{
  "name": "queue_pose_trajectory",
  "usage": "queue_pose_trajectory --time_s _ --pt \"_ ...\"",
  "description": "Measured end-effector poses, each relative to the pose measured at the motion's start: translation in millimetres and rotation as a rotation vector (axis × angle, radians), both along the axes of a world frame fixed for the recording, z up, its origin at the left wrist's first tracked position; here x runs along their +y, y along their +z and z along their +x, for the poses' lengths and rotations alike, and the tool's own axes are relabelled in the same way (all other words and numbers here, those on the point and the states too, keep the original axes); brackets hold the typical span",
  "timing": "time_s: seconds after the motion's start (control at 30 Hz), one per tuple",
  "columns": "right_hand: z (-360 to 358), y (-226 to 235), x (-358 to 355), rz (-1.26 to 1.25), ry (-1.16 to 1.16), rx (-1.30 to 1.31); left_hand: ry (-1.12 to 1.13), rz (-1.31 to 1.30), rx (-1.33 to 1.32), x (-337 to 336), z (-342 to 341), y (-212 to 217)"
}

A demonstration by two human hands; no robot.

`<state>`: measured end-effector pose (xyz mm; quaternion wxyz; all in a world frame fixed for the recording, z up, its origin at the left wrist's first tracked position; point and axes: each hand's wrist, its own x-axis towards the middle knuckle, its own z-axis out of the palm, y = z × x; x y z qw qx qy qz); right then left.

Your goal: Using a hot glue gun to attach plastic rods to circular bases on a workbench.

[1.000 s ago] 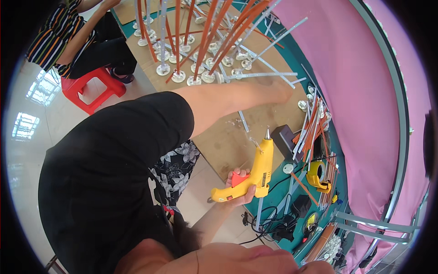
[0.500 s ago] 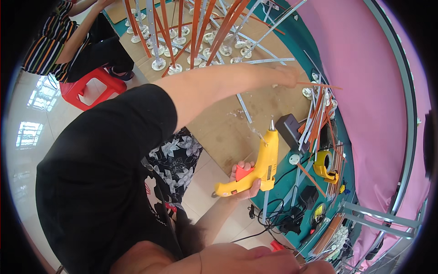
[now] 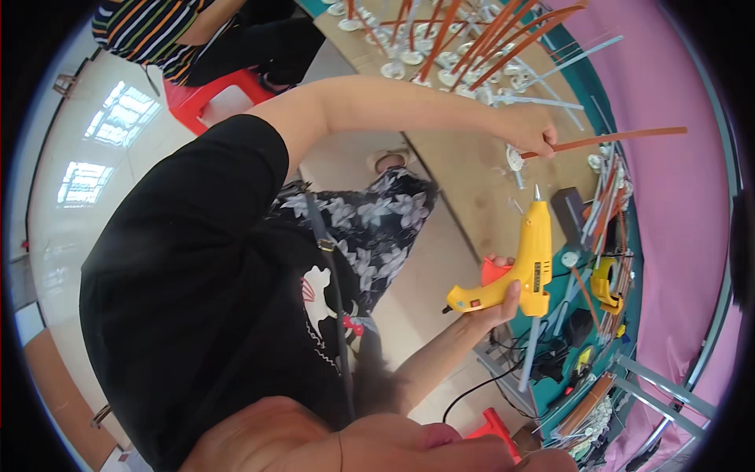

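Note:
My left hand (image 3: 528,130) reaches over the brown board and pinches a flat reddish-brown strip (image 3: 629,138) near one end. That end meets a small white round base (image 3: 514,159) just below my fingers; whether the two are joined I cannot tell. Closer to my body, my right hand (image 3: 503,305) grips a yellow glue gun (image 3: 535,248) with a red trigger, its metal nozzle pointing away toward the left hand. A pale glue stick (image 3: 530,354) juts out of the gun's back. Beyond my left arm, several brown strips (image 3: 440,39) stand upright in whitish round bases.
Beside the glue gun is a dark box (image 3: 568,208). Farther right lie a yellow tape dispenser (image 3: 604,283), loose strips and tangled black cables (image 3: 515,346). A pink cloth (image 3: 668,228) borders the table. Another person (image 3: 157,31) sits on a red stool (image 3: 200,106) at the upper left.
The view has shifted, so the table sits farther right and upward. My left hand has drawn the strip slightly inward, and its white base now shows. My right hand keeps holding the glue gun.

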<state>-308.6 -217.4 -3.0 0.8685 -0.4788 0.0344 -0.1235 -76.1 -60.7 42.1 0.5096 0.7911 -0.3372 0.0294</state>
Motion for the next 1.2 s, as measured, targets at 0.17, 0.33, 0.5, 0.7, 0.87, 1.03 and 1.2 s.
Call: queue_pose_trajectory --time_s 0.17,0.33,0.5,0.7,0.87,1.03,1.2 --pt "3 11 24 -0.196 0.055 0.027 -0.039 0.114 0.071 37 -22 -18" --pt "1 13 39 -0.334 0.095 0.045 0.016 0.146 0.127 59 -39 -22" --pt "-3 18 51 -0.483 0.051 0.109 0.042 0.051 0.021 54 -36 -29" --pt "0 15 54 -0.507 0.037 0.146 -0.014 0.053 0.093 57 -40 -21" --pt "6 14 55 -0.518 0.070 0.151 -0.004 -0.050 0.100 55 -46 -17" --pt "6 20 58 -0.543 0.041 0.161 0.026 0.007 0.004 48 -45 -17" --pt "9 22 57 -0.562 0.062 0.179 0.045 0.047 0.038 46 -45 -16"
